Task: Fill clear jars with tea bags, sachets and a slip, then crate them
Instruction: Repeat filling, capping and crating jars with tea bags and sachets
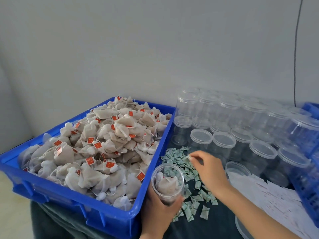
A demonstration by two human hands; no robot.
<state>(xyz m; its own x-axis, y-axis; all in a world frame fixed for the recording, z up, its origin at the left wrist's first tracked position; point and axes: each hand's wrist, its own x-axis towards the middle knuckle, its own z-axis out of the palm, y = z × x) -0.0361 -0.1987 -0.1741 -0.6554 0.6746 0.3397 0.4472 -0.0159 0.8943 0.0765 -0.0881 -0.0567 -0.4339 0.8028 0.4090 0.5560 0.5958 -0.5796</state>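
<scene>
**Sachet pinched above the pile, jar held at the crate's corner**

Nearest the camera, the left hand (159, 210) grips an open clear jar (168, 182) from below, fingers curled round its lower wall. The jar stands upright, just beside the near right corner of the blue crate (96, 216), and holds tea bags. The right hand (209, 169) reaches over the dark counter (214, 226), thumb and forefinger pinching one small sachet (187, 157) lifted clear of the heap.

Under that hand a loose scatter of green-and-white sachets (189, 180) spreads across the counter from the crate's wall toward the near edge. To the right lies a fan of white paper slips (269, 192); their print is too small to read. A clear lid (241, 226) sits at the bottom edge.

The blue crate overhangs the counter's left edge and is heaped with beige tea bags (96, 144), each on a string with a red tag; the yellow marks on the tags are illegible.

Farther back, rows of capped empty jars (241, 128) stand packed together, filling the counter up to the wall. A second blue crate (309, 169) closes the right side. Behind is a plain grey wall (138, 49) with a thin dark cable (296, 49) running down it.
</scene>
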